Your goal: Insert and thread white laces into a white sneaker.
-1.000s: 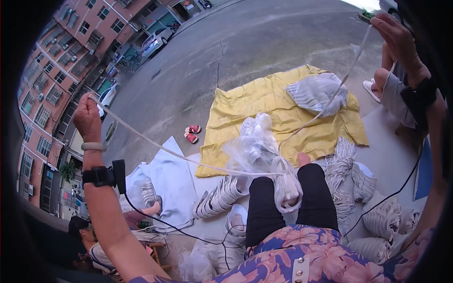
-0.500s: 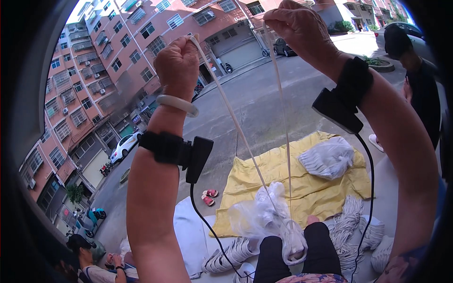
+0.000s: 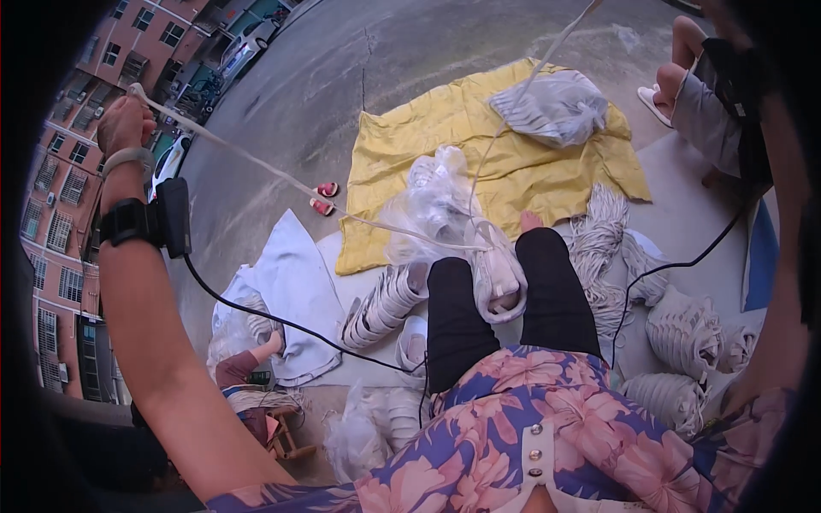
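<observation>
My left hand (image 3: 126, 126) is raised at the far left, its fingers closed around one end of a white shoelace (image 3: 282, 175). The lace runs down to a white shoe piece (image 3: 500, 282) held between my knees. From the same piece a second length of lace rises to the top right and leaves the view. My right forearm is dim along the right edge, and the right hand is out of view. Clear plastic wrapping (image 3: 432, 205) lies just beyond the shoe piece.
A yellow sheet (image 3: 393, 162) carries a bag of white pieces (image 3: 560, 107). Stacked white shoe pieces (image 3: 385, 308) sit left of my knees, and a bundle of white laces (image 3: 599, 231) sits right. Two people sit nearby. Red slippers (image 3: 323, 198) and a white cloth (image 3: 295, 291) lie left.
My hands have spread far apart, the left going left and the right leaving the view. The lace lengths now spread wide from the shoe piece. The view has tilted downward.
</observation>
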A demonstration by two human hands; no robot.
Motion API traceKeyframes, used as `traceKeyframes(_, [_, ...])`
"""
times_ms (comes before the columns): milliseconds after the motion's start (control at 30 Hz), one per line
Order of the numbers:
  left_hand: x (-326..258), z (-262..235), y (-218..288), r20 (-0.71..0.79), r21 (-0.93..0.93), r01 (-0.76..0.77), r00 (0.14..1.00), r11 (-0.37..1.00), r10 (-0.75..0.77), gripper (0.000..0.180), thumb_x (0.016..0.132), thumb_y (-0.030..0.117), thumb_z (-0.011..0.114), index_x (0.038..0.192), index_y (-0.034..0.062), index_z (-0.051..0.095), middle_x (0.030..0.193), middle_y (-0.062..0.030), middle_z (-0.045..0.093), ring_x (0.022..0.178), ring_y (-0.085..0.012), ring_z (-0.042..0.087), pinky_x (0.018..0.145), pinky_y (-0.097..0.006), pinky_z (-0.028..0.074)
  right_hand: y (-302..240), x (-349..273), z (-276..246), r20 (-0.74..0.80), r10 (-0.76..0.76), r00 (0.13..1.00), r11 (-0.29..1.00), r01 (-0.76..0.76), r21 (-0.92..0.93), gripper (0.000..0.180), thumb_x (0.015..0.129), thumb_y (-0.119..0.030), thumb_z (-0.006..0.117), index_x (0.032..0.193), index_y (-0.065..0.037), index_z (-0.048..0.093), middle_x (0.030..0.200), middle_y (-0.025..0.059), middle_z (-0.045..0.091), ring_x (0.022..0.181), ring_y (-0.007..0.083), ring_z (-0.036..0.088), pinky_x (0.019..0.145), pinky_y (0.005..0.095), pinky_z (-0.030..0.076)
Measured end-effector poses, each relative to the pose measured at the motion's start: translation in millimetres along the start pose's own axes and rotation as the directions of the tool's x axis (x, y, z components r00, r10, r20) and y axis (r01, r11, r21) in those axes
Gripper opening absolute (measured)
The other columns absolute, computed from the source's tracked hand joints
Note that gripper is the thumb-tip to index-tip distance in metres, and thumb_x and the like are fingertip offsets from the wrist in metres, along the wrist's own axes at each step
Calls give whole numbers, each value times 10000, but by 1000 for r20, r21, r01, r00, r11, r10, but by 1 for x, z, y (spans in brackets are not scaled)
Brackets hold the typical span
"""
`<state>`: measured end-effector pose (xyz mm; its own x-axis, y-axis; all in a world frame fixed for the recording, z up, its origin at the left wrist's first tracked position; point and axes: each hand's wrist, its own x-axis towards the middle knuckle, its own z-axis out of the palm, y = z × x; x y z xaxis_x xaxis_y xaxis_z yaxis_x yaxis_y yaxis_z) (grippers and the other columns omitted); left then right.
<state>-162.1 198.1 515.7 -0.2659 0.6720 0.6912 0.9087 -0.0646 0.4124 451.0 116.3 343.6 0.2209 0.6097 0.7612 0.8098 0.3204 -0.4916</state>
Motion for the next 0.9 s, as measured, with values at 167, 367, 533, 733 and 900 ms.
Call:
traceKeyframes(167, [-214, 100, -147, 723, 393, 349, 455, 851, -521, 198, 708, 171, 543, 581, 23, 573, 488, -81, 546, 332, -146, 479, 310, -277, 355, 116, -213, 58, 573, 751, 327, 479, -867, -133, 86, 801, -127, 514, 728, -85, 534, 525, -30, 431, 386, 54, 375, 327, 212, 286])
traceKeyframes(367, [-440, 168, -135, 961, 277, 757, -214, 591, -176, 190, 833, 180, 573, 732, 22, 607, 542, -44, 567, 350, -91, 481, 322, -208, 351, -6, -352, 155, 864, 501, -54, -28, -999, -47, 97, 822, -106, 536, 737, -59, 532, 617, 8, 548, 443, 71, 507, 364, 204, 392])
traceKeyframes(533, [-484, 213, -71, 1000, 8, 917, 0, 399, -22, 161, 880, 201, 553, 873, 44, 593, 606, -4, 563, 419, -53, 501, 366, -168, 368, -45, -365, 236, 889, 458, -9, 11, -1000, -16, 75, 841, -76, 497, 774, -45, 514, 660, 41, 571, 499, 94, 573, 404, 209, 450])
traceKeyframes(733, [-488, 255, -47, 987, -16, 922, 76, 386, -140, 157, 867, 181, 561, 760, 66, 556, 582, 1, 545, 389, -44, 435, 351, -176, 310, -30, -370, 285, 824, 548, 146, 314, -949, -41, 42, 770, -21, 494, 728, -20, 490, 585, 103, 582, 456, 164, 581, 368, 266, 434])
traceKeyframes(900, [-494, 261, -45, 979, -34, 929, 105, 368, -173, 159, 854, 177, 581, 741, 69, 555, 555, 8, 529, 382, -38, 406, 350, -176, 281, -31, -366, 285, 817, 560, 138, 336, -939, -71, 78, 733, 10, 515, 671, -23, 481, 554, 101, 565, 445, 173, 570, 347, 284, 391])
